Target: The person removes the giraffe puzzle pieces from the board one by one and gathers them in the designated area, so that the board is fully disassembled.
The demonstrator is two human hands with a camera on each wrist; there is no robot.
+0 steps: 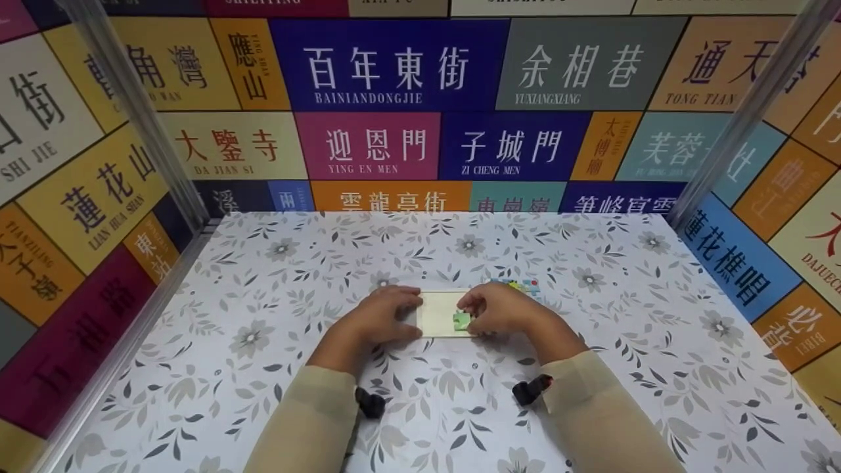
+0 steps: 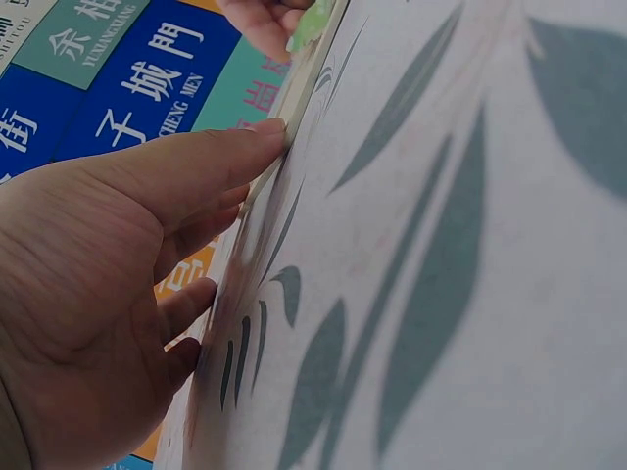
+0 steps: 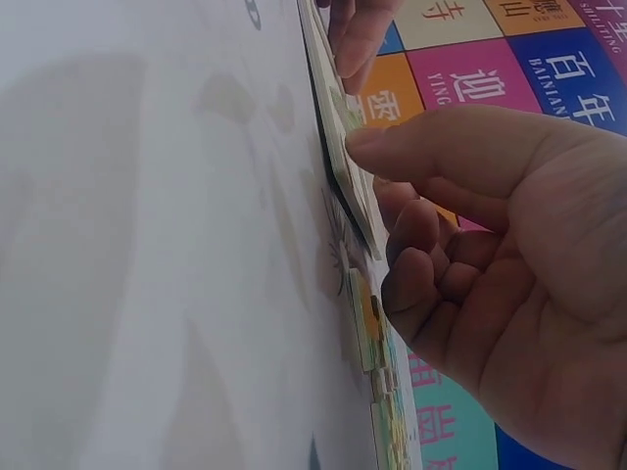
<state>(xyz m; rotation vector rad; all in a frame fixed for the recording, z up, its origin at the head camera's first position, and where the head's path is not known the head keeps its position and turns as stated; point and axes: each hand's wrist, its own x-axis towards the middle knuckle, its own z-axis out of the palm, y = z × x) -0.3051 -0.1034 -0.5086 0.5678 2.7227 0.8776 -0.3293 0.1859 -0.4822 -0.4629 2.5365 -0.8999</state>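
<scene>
A shallow cream puzzle board (image 1: 439,314) lies on the cloth between both hands. My left hand (image 1: 386,316) holds its left end, thumb at the near edge and fingertips at the far edge. In the left wrist view, the thumb (image 2: 230,155) of that hand touches the board's rim. At the board's right end, my right hand (image 1: 502,310) pinches a green jigsaw piece (image 1: 462,320) low over the surface, with its other fingers curled. The right wrist view shows the right thumb (image 3: 431,147) by the board's edge; the piece is mostly hidden there.
More colourful jigsaw pieces (image 1: 522,286) lie behind the right hand, partly covered by it. A white flowered cloth (image 1: 263,381) covers the table. Walls of printed signs (image 1: 368,144) stand at the back and both sides, with clear corner posts.
</scene>
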